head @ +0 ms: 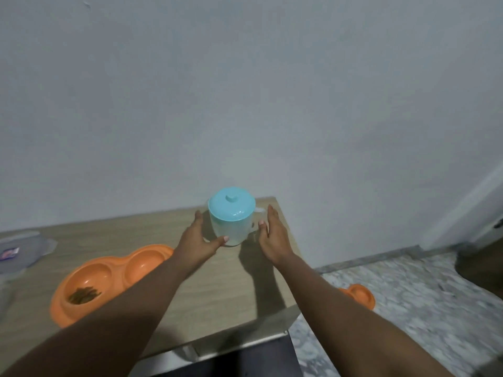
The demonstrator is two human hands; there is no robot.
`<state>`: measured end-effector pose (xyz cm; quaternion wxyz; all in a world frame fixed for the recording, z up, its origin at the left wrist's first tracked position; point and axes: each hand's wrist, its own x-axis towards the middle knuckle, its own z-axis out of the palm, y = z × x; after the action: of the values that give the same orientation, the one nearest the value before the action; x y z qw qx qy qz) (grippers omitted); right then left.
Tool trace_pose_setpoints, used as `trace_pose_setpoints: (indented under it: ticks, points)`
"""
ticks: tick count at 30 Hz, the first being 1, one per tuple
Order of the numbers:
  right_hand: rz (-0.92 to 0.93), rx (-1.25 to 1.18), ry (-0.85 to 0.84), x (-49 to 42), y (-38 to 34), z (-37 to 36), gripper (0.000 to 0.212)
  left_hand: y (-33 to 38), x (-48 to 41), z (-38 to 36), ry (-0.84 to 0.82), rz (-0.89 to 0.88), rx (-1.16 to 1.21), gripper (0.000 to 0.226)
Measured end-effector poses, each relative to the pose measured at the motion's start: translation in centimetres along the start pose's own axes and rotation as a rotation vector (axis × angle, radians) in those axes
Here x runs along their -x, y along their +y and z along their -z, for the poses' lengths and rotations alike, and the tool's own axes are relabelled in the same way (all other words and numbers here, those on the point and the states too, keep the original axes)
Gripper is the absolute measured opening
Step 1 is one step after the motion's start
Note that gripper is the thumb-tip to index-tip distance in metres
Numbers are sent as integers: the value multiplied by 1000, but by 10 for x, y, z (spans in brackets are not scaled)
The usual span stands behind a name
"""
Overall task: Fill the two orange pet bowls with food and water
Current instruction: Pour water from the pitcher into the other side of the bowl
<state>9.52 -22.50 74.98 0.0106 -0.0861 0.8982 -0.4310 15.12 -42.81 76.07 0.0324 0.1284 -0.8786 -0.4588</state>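
Observation:
A translucent jug with a light blue lid (232, 213) stands at the table's far right corner, its handle facing right. My left hand (200, 238) is open at the jug's left side, thumb touching its base. My right hand (272, 235) is open just right of the jug, beside the handle, fingers straight. An orange double pet bowl (106, 278) lies on the table at the left; its near basin holds some brown kibble, its far basin looks bare. A second orange pet bowl (359, 295) rests on the floor to the right, partly hidden by my right forearm.
The wooden table (231, 292) ends just right of the jug and stands against a grey wall. A clear plastic container (19, 251) sits at the far left. Speckled floor tiles lie to the right, with a dark object (479, 265) at the right edge.

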Motion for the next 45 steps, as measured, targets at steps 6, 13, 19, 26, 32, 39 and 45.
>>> trace_pose_setpoints:
  ticks: [6,13,19,26,32,39,45]
  points:
    - [-41,-97,37,-19,4,-12,56,0,-13,-7,31,-33,181,70]
    - [1,-173,153,-24,11,-20,46,-8,-27,-25,10,-35,377,80]
    - [61,-202,213,-20,8,-22,45,-10,-21,-29,37,0,486,74]
    - [178,-156,221,-1,-21,-32,51,-9,8,12,77,-43,476,71]
    - [215,-149,213,14,-73,-43,57,-18,42,64,102,-100,534,63]
    - [237,-67,193,22,-109,-56,55,-66,61,118,97,-11,50,96]
    - [298,68,192,20,-109,-65,52,-132,58,139,-108,-3,-296,93]
